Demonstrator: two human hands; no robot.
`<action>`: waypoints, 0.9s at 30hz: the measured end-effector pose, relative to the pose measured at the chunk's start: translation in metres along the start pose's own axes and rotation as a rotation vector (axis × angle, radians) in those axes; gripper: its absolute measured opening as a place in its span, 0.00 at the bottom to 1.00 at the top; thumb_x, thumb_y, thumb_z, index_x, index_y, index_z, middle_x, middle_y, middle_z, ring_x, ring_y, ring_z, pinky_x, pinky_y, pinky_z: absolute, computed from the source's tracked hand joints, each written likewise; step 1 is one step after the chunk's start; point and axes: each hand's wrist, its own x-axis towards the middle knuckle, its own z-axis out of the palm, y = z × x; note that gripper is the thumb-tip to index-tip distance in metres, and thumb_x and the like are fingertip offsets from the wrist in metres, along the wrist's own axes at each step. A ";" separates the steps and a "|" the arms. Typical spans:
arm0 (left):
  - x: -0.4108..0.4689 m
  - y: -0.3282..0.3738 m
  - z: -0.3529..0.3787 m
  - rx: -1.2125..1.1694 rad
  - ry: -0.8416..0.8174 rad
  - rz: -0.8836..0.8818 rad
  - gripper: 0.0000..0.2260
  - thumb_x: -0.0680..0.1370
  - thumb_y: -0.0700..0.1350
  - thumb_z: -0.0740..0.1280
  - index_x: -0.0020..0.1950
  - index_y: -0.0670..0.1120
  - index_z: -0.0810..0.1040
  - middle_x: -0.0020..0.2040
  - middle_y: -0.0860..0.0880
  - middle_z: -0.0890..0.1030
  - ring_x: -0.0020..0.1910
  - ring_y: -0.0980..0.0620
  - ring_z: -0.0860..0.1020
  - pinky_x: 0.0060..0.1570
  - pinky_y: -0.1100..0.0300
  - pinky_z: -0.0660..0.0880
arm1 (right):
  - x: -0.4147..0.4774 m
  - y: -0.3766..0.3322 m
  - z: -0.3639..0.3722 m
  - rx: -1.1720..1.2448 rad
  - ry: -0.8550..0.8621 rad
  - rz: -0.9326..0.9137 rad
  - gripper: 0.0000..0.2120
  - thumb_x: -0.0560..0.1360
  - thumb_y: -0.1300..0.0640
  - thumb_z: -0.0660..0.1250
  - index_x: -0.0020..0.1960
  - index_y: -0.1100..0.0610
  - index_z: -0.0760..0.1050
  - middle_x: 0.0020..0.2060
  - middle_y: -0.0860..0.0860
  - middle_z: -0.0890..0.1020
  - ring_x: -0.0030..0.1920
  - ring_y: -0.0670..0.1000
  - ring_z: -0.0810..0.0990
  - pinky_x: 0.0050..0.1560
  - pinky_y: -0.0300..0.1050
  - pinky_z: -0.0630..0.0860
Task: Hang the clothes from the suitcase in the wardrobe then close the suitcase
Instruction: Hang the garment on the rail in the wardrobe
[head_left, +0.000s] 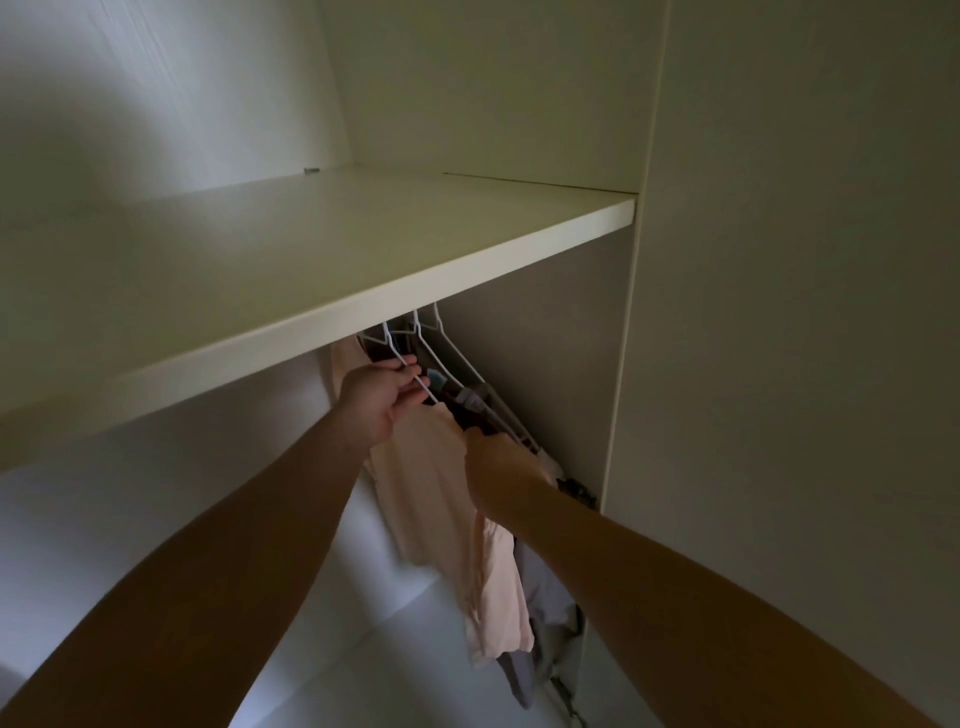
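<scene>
Right hand (501, 473): on the pink top (441, 525); fingers hidden, so I cannot tell its grip.
Left hand (382, 402): just above, pinches that top's white hanger (399, 357).
Other clothes (558, 639): hang right of both hands.
Shelf (311, 270): over the hands.

Cream wardrobe shelf (311, 249), white wire hangers (422, 336) hooked beneath (rail hidden)

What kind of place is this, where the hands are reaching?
Most likely the inside of a wardrobe: a shelf on top, white wire hangers under it, and clothes hanging there, like a pink top.
</scene>
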 end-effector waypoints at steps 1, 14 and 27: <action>-0.001 -0.001 0.000 -0.005 -0.003 -0.006 0.09 0.81 0.33 0.62 0.61 0.39 0.75 0.51 0.43 0.79 0.48 0.49 0.80 0.54 0.55 0.75 | -0.002 0.001 0.000 -0.002 0.003 0.004 0.14 0.82 0.62 0.54 0.67 0.58 0.66 0.57 0.57 0.79 0.55 0.57 0.80 0.52 0.53 0.78; -0.102 -0.019 -0.059 0.341 0.299 0.221 0.05 0.76 0.33 0.69 0.45 0.43 0.80 0.44 0.40 0.81 0.33 0.48 0.80 0.34 0.60 0.77 | -0.059 -0.016 0.000 0.077 0.355 -0.099 0.18 0.83 0.49 0.49 0.69 0.55 0.64 0.66 0.57 0.71 0.65 0.58 0.71 0.65 0.56 0.69; -0.435 -0.105 -0.171 0.997 0.646 0.281 0.05 0.81 0.44 0.64 0.51 0.53 0.79 0.44 0.54 0.82 0.42 0.54 0.82 0.47 0.57 0.81 | -0.259 -0.110 0.092 0.614 0.225 -0.676 0.12 0.84 0.51 0.53 0.49 0.55 0.71 0.37 0.48 0.75 0.37 0.47 0.77 0.41 0.44 0.79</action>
